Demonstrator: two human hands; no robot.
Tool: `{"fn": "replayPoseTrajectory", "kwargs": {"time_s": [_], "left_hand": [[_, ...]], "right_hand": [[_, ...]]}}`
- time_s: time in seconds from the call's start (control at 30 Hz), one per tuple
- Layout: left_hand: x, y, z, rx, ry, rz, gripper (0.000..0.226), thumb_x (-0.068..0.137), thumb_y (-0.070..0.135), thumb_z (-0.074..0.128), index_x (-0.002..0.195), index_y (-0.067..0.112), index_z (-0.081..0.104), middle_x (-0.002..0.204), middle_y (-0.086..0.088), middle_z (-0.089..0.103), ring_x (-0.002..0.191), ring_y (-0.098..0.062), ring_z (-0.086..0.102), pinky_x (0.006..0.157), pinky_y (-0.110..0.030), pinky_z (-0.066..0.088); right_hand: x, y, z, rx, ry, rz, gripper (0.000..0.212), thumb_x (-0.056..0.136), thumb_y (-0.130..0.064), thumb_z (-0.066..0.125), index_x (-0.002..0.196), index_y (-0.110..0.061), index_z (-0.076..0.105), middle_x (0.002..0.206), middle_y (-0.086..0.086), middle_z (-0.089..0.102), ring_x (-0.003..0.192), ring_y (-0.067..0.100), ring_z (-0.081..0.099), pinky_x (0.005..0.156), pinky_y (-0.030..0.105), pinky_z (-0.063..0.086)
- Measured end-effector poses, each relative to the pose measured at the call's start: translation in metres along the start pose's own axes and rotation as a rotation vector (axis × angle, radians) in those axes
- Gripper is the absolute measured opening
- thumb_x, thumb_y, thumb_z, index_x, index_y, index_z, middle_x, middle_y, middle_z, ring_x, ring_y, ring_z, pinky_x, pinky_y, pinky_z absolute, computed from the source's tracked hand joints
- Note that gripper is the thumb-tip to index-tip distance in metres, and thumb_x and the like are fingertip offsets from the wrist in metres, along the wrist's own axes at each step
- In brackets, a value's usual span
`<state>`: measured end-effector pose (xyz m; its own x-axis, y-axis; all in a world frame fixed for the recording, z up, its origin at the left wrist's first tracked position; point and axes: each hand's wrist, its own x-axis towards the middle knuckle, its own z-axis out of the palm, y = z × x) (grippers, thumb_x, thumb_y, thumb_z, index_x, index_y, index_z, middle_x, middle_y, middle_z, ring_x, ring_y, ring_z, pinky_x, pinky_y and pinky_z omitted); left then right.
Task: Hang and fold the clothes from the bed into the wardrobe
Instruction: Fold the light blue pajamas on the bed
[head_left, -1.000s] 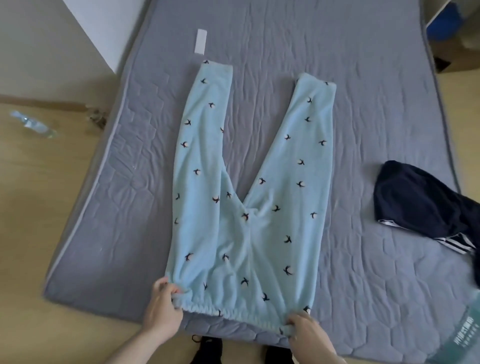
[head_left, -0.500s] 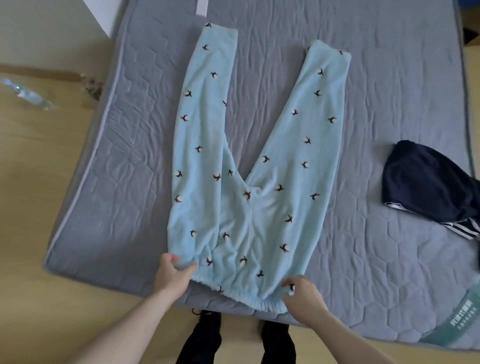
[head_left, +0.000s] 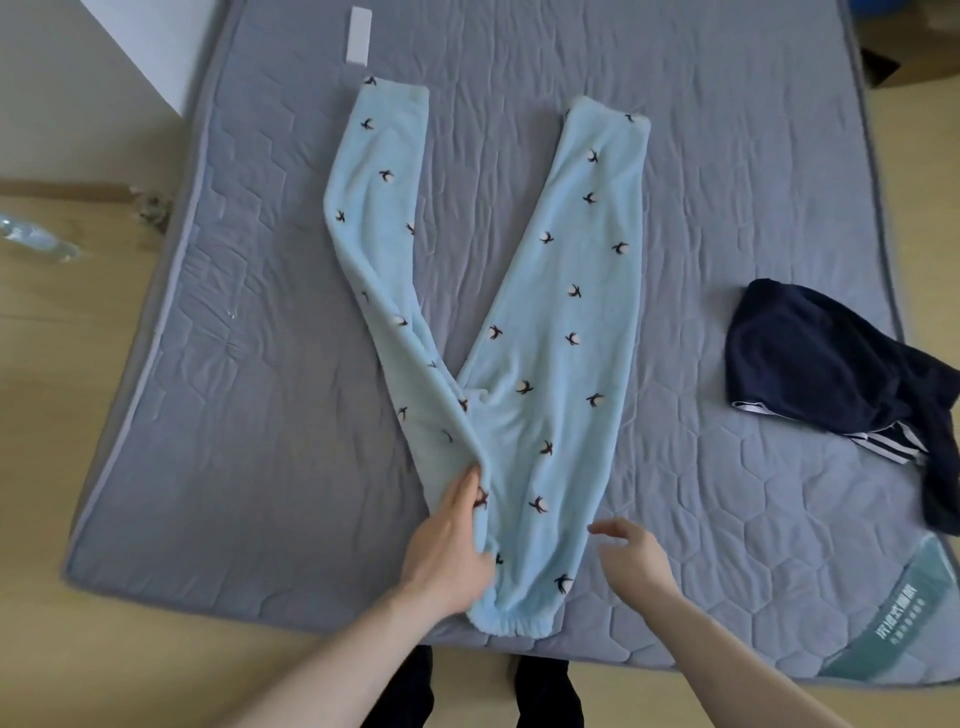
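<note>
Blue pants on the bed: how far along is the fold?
Done: the blue pants lie spread on the mattress. In hand: the left hand grips the waist's left side, drawn over toward the middle; the right hand hovers open beside them. Left: laying the left leg across, folding up, then the navy garment. No wardrobe in view.

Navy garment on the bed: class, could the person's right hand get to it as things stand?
Probably yes. The right hand hovers open and holds nothing, and only bare mattress lies between it and the navy garment on that side. Whether the arm stretches that far can't be told.
</note>
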<state>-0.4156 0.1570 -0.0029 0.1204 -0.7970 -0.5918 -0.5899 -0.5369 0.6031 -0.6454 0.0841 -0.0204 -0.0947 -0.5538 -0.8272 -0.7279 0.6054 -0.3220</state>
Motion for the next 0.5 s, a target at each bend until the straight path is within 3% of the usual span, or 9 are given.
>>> {"fn": "replayPoseTrajectory", "kwargs": {"time_s": [0.07,0.13,0.27,0.33,0.4,0.43,0.5], "left_hand": [[0.002,0.017,0.020,0.175,-0.075,0.066,0.099,0.081,0.010,0.060,0.159,0.035,0.002,0.165,0.021,0.002,0.125,-0.019,0.057,0.091,-0.038,0.054],[0.007,0.032,0.038,0.303,-0.154,0.086,0.104,0.079,0.004,0.060,0.158,0.034,0.000,0.167,0.016,-0.007,0.112,-0.029,0.064,0.084,-0.040,0.055],[0.019,0.057,0.068,0.518,-0.323,0.118,0.102,0.084,0.004,0.063,0.162,0.028,0.001,0.169,0.005,-0.014,0.103,-0.037,0.066,0.081,-0.040,0.050],[0.019,0.066,0.082,0.583,-0.430,0.180,0.091,0.085,0.001,0.063,0.160,0.024,0.017,0.169,0.003,-0.005,0.106,-0.040,0.064,0.086,-0.044,0.051],[0.019,0.073,0.091,0.620,-0.546,0.179,0.064,0.085,0.001,0.065,0.143,0.018,0.043,0.160,-0.003,0.026,0.112,-0.042,0.063,0.092,-0.045,0.052],[0.021,0.073,0.095,0.633,-0.599,0.158,0.052,0.086,0.002,0.065,0.135,0.015,0.050,0.150,-0.006,0.041,0.116,-0.041,0.062,0.095,-0.044,0.052],[0.026,0.064,0.100,0.690,-0.726,0.216,0.049,0.092,0.002,0.060,0.139,0.009,0.050,0.151,-0.007,0.043,0.129,-0.040,0.055,0.105,-0.047,0.047]], "right_hand": [[0.001,0.002,-0.009,0.072,0.023,0.053,0.039,0.093,-0.002,0.039,0.111,-0.024,0.066,0.100,0.002,0.064,0.053,0.013,0.061,0.040,0.021,0.039],[0.002,0.007,-0.016,0.118,0.039,0.063,0.040,0.091,-0.001,0.040,0.108,-0.025,0.067,0.086,0.004,0.068,0.063,0.025,0.063,0.042,0.025,0.040],[0.010,0.019,-0.024,0.138,0.059,0.084,0.038,0.089,-0.002,0.044,0.104,-0.026,0.069,0.068,0.000,0.067,0.057,0.022,0.056,0.046,0.024,0.039],[0.014,0.026,-0.027,0.132,0.062,0.104,0.037,0.087,-0.002,0.045,0.104,-0.025,0.069,0.061,-0.002,0.066,0.046,0.014,0.052,0.042,0.021,0.037],[0.020,0.030,-0.028,0.129,0.065,0.121,0.037,0.086,-0.001,0.046,0.104,-0.024,0.069,0.066,0.001,0.069,0.037,0.009,0.046,0.039,0.020,0.035],[0.023,0.031,-0.028,0.127,0.062,0.129,0.037,0.087,-0.001,0.046,0.105,-0.024,0.068,0.071,0.003,0.071,0.035,0.008,0.044,0.039,0.019,0.034],[0.029,0.031,-0.027,0.121,0.052,0.142,0.036,0.088,-0.001,0.044,0.105,-0.023,0.067,0.071,0.002,0.069,0.034,0.008,0.042,0.038,0.019,0.032]]}}
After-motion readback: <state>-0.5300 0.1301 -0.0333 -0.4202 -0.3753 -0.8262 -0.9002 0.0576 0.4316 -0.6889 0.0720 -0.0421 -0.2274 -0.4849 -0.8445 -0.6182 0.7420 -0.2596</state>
